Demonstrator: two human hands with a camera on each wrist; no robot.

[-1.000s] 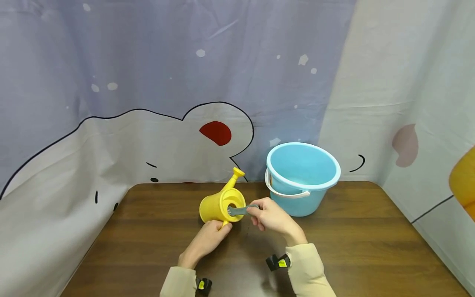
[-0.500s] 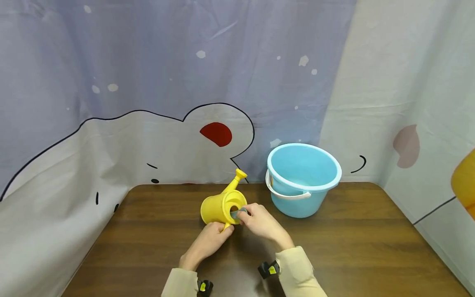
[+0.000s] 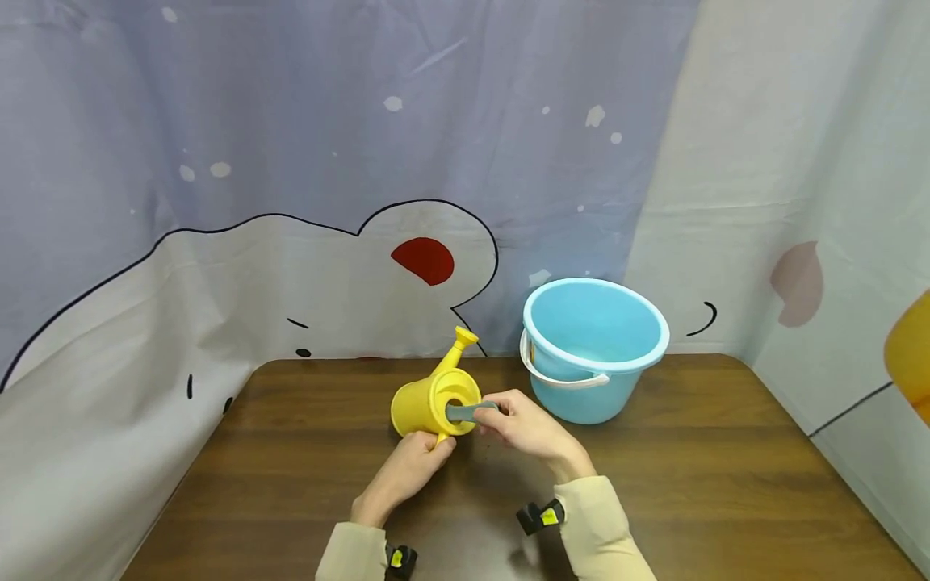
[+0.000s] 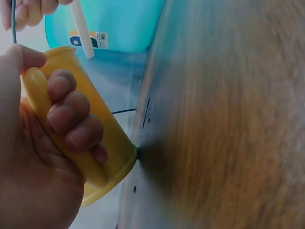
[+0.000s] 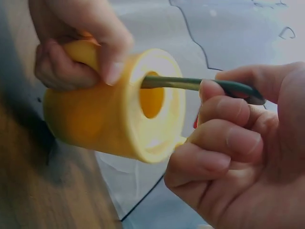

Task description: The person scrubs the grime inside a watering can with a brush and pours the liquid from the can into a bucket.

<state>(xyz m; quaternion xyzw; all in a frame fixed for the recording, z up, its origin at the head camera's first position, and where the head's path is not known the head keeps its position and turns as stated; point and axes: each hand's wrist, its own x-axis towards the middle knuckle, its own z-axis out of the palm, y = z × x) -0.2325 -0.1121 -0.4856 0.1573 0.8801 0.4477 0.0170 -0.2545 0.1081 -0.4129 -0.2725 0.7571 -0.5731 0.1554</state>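
Observation:
In the head view, my left hand [image 3: 414,464] grips the handle of a yellow watering can [image 3: 417,406], its fingers wrapped round it in the left wrist view. The can is tilted on its side above the wooden table, its round opening turned towards my right hand [image 3: 526,428]. Between thumb and fingers, that hand pinches the slim grey-green handle of a brush [image 5: 183,83]. The brush runs through the opening into the can, so its head is hidden. The can's spout [image 3: 452,353] points up and away to the back.
Behind my right hand, a light blue bucket [image 3: 588,403] with a white handle [image 3: 567,383] stands at the back of the wooden table [image 3: 690,484]. A patterned curtain [image 3: 327,121] hangs behind the table.
My right hand pushed the brush deeper into the can half a second ago and has since drawn it partly back out to the right. My left hand keeps its grip, nearly still.

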